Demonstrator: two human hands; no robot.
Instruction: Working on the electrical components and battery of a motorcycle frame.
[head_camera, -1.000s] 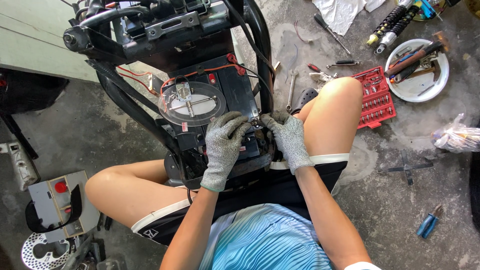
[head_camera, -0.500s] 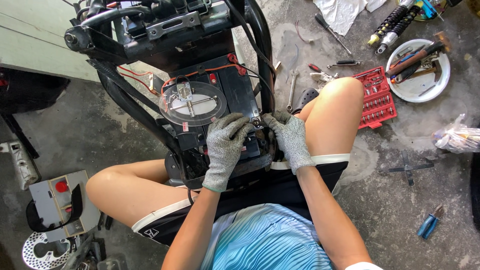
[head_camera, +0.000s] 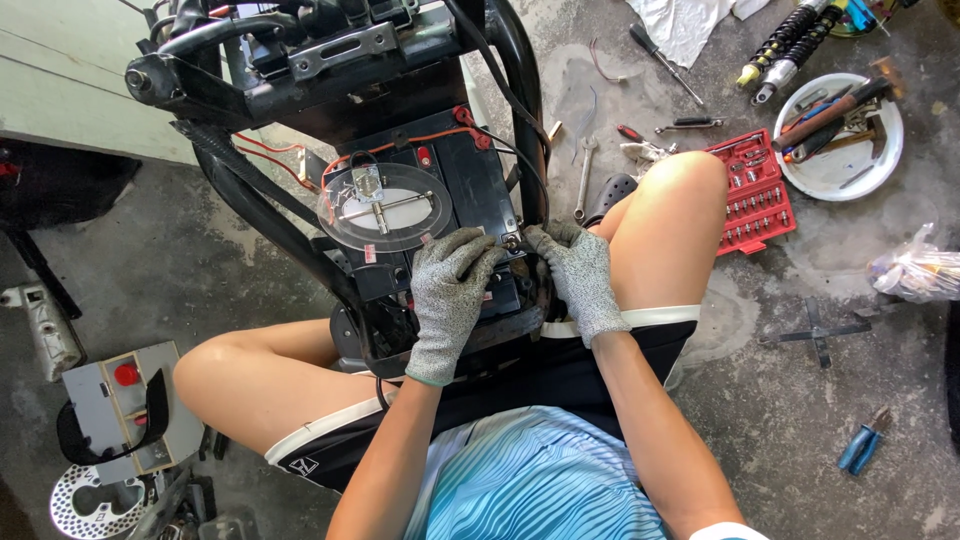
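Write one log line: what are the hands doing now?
left hand on black battery | right hand at its terminal | clear round plate on top

the left hand covers the black battery near edge. fingertips of the right hand are hidden behind the frame tube. socket sizes in the red case are too small to tell.

Stained grey concrete floor in daylight; pale painted wall at upper left.

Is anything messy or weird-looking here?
Yes. Tools lie scattered on the concrete floor: a wrench, a screwdriver, blue-handled pliers. Red wires hang loose around the black frame, where both gloved hands, left and right, rest.
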